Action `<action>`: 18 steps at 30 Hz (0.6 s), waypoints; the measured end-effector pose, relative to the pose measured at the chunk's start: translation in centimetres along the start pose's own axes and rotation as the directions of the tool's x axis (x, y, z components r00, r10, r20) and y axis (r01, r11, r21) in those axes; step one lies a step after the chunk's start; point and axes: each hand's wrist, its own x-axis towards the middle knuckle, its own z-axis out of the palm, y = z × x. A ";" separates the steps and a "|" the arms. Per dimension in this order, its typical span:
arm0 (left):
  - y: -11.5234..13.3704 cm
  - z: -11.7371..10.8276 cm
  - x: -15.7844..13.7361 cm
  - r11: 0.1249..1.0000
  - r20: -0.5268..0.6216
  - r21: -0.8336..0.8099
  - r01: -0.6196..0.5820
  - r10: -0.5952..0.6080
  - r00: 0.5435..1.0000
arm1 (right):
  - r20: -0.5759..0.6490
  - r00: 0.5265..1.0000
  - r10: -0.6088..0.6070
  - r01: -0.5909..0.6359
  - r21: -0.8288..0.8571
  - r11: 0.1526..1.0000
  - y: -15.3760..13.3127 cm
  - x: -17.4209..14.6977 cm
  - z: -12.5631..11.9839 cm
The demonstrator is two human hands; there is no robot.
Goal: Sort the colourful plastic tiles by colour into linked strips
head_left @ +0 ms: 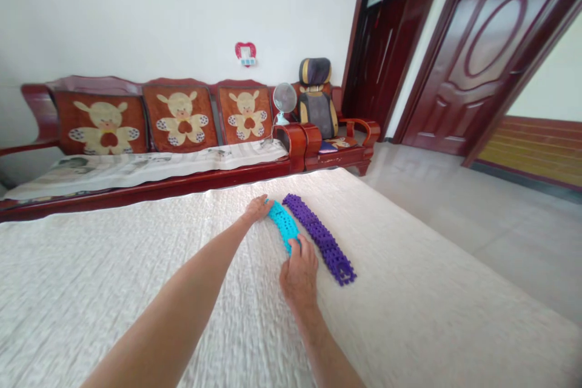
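A bright blue strip with small holes and a notched edge lies on the pale textured cover, curving slightly. At its far end, my left hand is closed on the edge. My right hand has its fingers curled over the near end, hiding that part. Just to the right, apart from both hands, a longer purple strip of similar notched, perforated pieces runs diagonally, with a larger opening near its close end.
The pale cover spreads over the broad surface before me. Beyond its far edge stand a red wooden sofa with bear-patterned cushions, a small fan and a chair with a massage pad. Tiled floor lies to the right.
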 end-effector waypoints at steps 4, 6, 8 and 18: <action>0.4 1.3 0.1 0.999 0.032 -0.029 0.046 -0.045 0.998 | 0.009 1.000 0.030 -0.030 0.024 0.999 -0.3 0.1 -0.1; 0.9 1.5 -0.5 0.995 0.060 -0.085 0.050 -0.045 0.997 | 0.004 0.999 0.032 -0.033 0.034 0.999 -0.4 0.1 -0.2; 1.4 1.6 -1.2 0.987 0.090 -0.151 0.059 -0.046 0.995 | -0.019 0.999 0.028 -0.027 0.045 0.999 -0.4 0.2 -0.3; 2.4 1.4 -6.3 0.902 0.186 -0.414 0.122 -0.047 0.981 | -0.061 0.996 0.057 -0.042 0.234 0.971 0.0 0.7 0.2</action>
